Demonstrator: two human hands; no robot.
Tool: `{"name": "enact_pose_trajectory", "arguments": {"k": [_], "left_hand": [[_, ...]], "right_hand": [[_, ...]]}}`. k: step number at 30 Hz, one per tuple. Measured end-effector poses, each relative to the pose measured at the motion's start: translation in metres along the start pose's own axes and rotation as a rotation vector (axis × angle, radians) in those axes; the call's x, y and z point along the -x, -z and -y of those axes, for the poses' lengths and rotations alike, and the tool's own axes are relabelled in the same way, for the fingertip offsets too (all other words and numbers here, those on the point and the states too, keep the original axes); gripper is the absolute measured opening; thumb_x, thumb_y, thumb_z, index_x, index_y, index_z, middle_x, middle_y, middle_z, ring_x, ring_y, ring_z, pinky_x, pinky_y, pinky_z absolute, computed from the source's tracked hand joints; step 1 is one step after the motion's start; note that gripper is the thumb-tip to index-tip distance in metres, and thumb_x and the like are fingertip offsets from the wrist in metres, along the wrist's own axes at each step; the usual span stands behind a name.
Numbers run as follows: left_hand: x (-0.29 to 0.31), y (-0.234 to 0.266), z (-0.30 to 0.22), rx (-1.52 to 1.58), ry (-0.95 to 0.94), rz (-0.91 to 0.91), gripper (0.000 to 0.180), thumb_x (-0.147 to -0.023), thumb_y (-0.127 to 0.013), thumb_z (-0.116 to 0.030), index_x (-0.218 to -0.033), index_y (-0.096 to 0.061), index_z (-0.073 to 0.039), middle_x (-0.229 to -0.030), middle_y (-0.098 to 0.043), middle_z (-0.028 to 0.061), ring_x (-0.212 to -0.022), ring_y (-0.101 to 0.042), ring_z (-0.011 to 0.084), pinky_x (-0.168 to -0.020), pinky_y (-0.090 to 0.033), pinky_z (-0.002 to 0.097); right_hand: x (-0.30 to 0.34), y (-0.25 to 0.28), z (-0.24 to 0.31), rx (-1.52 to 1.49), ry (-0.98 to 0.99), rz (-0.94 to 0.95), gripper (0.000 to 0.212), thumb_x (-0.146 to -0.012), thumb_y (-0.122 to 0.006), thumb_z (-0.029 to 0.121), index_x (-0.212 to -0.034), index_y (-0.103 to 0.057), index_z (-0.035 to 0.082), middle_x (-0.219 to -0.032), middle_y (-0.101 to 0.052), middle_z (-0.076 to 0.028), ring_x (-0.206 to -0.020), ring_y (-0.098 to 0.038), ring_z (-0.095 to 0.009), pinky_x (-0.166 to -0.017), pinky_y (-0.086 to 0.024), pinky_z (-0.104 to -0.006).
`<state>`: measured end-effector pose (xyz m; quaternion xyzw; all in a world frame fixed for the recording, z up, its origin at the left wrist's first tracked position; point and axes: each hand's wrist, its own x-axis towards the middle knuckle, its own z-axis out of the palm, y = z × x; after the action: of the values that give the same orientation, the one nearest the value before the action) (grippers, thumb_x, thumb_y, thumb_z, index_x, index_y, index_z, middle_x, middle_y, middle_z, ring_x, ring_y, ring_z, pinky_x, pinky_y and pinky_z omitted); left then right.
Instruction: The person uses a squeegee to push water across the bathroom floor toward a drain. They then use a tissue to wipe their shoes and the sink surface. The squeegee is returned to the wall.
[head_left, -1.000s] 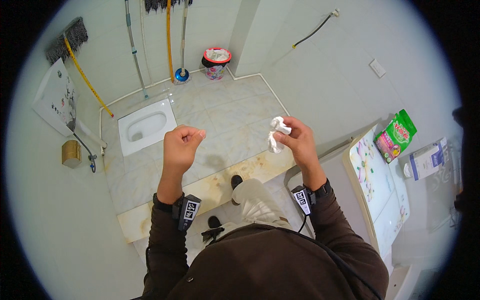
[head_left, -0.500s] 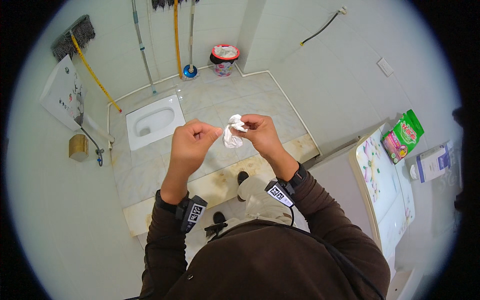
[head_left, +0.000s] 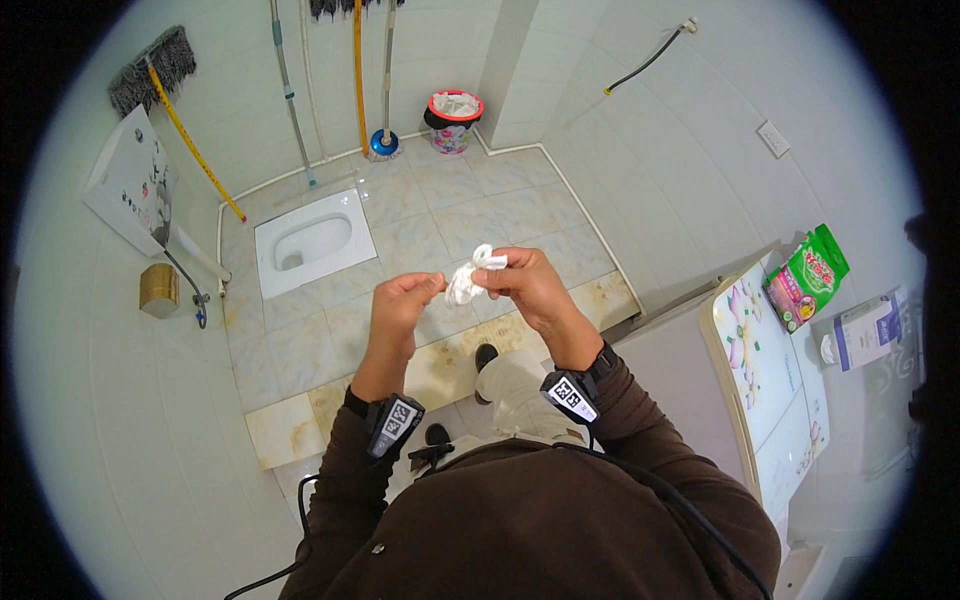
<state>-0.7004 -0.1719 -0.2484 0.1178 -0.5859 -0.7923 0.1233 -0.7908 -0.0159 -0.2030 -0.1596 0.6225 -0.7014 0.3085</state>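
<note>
A small crumpled white wad (head_left: 463,284), like tissue or thin plastic, hangs between my hands in front of my body. My right hand (head_left: 530,290) pinches it between thumb and fingers, and a looped fold stands up beside the fingertips. My left hand (head_left: 402,305) is closed in a pinch at the wad's left edge; its fingertips meet the white material there. Both wrists carry black bands with small patterned tags.
A squat toilet (head_left: 312,240) is set in the tiled floor ahead left. A red-rimmed bin (head_left: 452,135), mops and a blue-based plunger (head_left: 384,146) stand along the far wall. On my right, a flowered lid (head_left: 745,350) bears a green packet (head_left: 808,278) and white box (head_left: 868,330). A raised step edge (head_left: 385,385) crosses near my feet.
My left hand has turned and come lower and nearer to the wad, its fingertips now at the wad's edge. The wad looks more bunched, with a loop on top. My right hand has lowered slightly.
</note>
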Motion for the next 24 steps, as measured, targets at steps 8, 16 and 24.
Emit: {"name": "enact_pose_trajectory", "arguments": {"k": [8, 16, 24], "left_hand": [[0.001, -0.024, -0.008, -0.643, -0.588, -0.202, 0.008, -0.072, -0.067, -0.011, -0.069, -0.062, -0.005, -0.060, -0.051, 0.0045, -0.054, -0.049, 0.0160, -0.052, -0.038, 0.0290], [0.024, -0.046, 0.013, -0.285, -0.301, -0.288, 0.011, -0.080, -0.064, -0.014, -0.080, -0.066, -0.003, -0.060, -0.045, -0.0043, -0.055, -0.039, 0.0059, -0.048, -0.030, 0.0222], [0.009, -0.013, 0.025, 0.246, 0.114, -0.023, 0.016, -0.082, -0.061, -0.013, -0.084, -0.064, 0.002, -0.066, -0.054, -0.0036, -0.059, -0.043, 0.0045, -0.056, -0.034, 0.0184]], "right_hand": [[-0.003, 0.001, -0.022, 0.627, 0.231, -0.171, 0.011, -0.072, -0.069, 0.008, -0.073, -0.063, -0.001, -0.058, -0.054, 0.001, -0.053, -0.046, -0.005, -0.047, -0.035, -0.0213], [-0.004, -0.016, -0.032, -0.208, 0.185, -0.224, 0.010, -0.076, -0.066, 0.009, -0.080, -0.061, 0.002, -0.068, -0.057, -0.001, -0.055, -0.047, -0.007, -0.047, -0.036, -0.0221], [0.006, 0.000, -0.023, -0.164, -0.129, 0.110, 0.008, -0.076, -0.064, 0.008, -0.080, -0.061, 0.002, -0.070, -0.056, 0.001, -0.058, -0.046, -0.006, -0.054, -0.037, -0.0205]]}}
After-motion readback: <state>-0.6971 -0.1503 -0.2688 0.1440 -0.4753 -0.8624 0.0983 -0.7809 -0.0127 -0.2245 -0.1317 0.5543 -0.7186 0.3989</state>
